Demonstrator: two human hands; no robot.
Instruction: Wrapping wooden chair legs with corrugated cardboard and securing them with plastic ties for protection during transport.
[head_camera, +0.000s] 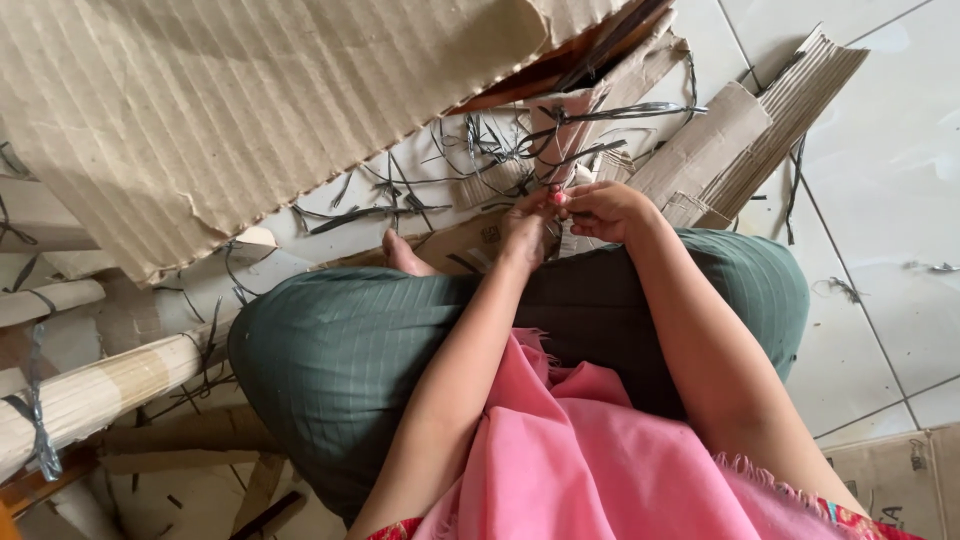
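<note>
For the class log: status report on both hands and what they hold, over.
Left hand and right hand together, pinching a small cardboard strip. Dark plastic straps tangled just beyond. Large cardboard sheet alongside.

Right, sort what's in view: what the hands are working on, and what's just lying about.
In hand:
left hand and right hand, pinching together at a small cardboard piece wound with dark strips

Lying about:
large cardboard sheet
folded cardboard scraps
loose dark strips on the tiled floor
rolled cardboard bundle

Bare-armed person in green ribbed trousers (330, 360), pink fringed scarf (580, 450), perhaps pink-painted nails.
</note>
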